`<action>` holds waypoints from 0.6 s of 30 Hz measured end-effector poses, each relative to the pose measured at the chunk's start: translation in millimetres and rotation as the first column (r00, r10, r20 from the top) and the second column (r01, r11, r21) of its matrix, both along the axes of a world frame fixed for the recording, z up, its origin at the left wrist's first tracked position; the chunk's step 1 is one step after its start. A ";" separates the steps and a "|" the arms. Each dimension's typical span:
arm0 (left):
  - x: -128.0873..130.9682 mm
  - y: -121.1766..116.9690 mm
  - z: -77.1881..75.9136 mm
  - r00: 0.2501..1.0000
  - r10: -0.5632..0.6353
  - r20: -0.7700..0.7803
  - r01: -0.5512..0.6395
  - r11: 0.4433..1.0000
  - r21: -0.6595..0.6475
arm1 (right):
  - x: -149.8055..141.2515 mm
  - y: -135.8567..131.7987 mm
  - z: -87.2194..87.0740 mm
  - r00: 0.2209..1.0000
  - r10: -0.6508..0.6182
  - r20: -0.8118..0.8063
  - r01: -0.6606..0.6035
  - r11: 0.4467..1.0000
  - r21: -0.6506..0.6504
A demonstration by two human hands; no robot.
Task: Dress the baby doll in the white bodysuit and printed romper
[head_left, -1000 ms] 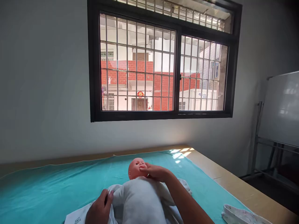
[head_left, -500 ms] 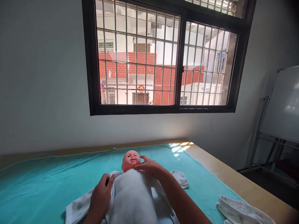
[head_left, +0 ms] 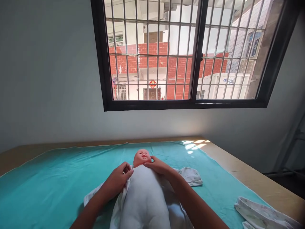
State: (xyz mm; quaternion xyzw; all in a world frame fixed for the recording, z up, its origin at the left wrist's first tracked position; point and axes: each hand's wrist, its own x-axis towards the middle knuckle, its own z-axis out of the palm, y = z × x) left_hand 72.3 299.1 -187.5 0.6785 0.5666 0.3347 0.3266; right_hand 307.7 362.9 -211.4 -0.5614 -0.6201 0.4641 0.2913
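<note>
In the head view, the doll (head_left: 145, 190) lies face up on the teal cloth, its head towards the table's (head_left: 238, 159) far edge; its white body looks soft and yielding, its head smooth, firm and perhaps slippery, so the nape and shoulders seem the surest hold. The left hand (head_left: 118, 179) comes in low, wrist bent inward, thumb and forefinger seemingly pinching the limp printed garment (head_left: 121, 200) beside the shoulder, while the right hand (head_left: 158, 165) reaches diagonally, thumb at the neck, grasping the doll with its other fingers partly hidden.
</note>
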 end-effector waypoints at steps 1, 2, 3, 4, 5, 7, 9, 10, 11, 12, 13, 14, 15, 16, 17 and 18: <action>-8.0 -1.0 1.9 1.000 -0.003 -0.027 0.001 0.996 -0.092 | 1.0 0.1 -0.9 1.000 -0.006 -0.007 0.006 1.000 -0.021; -15.9 -2.2 2.5 0.998 -0.002 -0.067 -0.010 0.986 -0.168 | 2.0 0.2 -1.8 1.000 -0.007 -0.015 0.006 0.999 -0.041; -22.8 -3.7 2.2 0.994 0.001 -0.113 -0.026 0.975 -0.220 | 3.0 0.3 -2.8 1.000 -0.004 -0.025 0.003 0.998 -0.056; -28.3 -5.4 1.5 0.988 0.000 -0.152 -0.039 0.967 -0.252 | 4.0 0.4 -3.7 0.999 -0.002 -0.036 0.000 0.998 -0.064; -31.7 -7.1 0.8 0.984 -0.002 -0.176 -0.047 0.962 -0.271 | 5.1 0.4 -4.2 0.999 -0.002 -0.045 -0.001 0.998 -0.069; -32.8 -9.9 0.9 0.989 -0.038 -0.145 -0.003 0.962 -0.273 | 6.8 -0.3 -3.9 0.999 -0.006 -0.050 0.002 0.997 -0.074; -28.5 -10.9 3.3 0.990 -0.138 -0.040 0.126 0.967 -0.219 | 7.8 -1.9 -1.7 1.000 -0.007 -0.030 0.005 0.996 -0.087; -25.7 -10.8 5.1 0.982 -0.187 0.002 0.184 0.966 -0.182 | 7.9 -3.0 -0.3 1.000 -0.002 -0.020 0.000 0.995 -0.095; -23.0 -10.6 7.0 0.976 -0.218 0.019 0.218 0.964 -0.151 | 7.8 -4.1 1.0 1.000 0.003 -0.012 -0.004 0.995 -0.097; -20.8 -10.5 8.7 0.974 -0.226 0.011 0.225 0.965 -0.137 | 7.6 -5.1 2.2 1.000 0.002 -0.004 -0.003 0.996 -0.094; -18.9 -11.0 10.4 0.977 -0.214 -0.014 0.210 0.967 -0.142 | 7.3 -6.1 3.0 1.000 -0.004 0.003 0.004 0.996 -0.086; -17.2 -12.2 11.9 0.979 -0.199 -0.043 0.191 0.970 -0.152 | 7.1 -6.9 3.6 1.000 -0.011 0.009 0.012 0.997 -0.076; -15.4 -14.3 13.5 0.979 -0.192 -0.069 0.179 0.971 -0.155 | 7.0 -7.6 4.0 1.000 -0.014 0.011 0.015 0.998 -0.064; -13.2 -17.4 15.2 0.976 -0.196 -0.092 0.181 0.972 -0.152 | 7.0 -8.3 4.2 1.000 -0.013 0.008 0.013 0.999 -0.053; -10.3 -21.3 17.3 0.971 -0.208 -0.117 0.191 0.971 -0.144 | 7.3 -8.9 4.6 1.000 -0.005 -0.001 0.005 0.999 -0.046; -6.9 -25.7 19.7 0.963 -0.223 -0.153 0.203 0.970 -0.134 | 7.6 -9.5 5.2 1.000 0.010 -0.011 -0.011 0.999 -0.044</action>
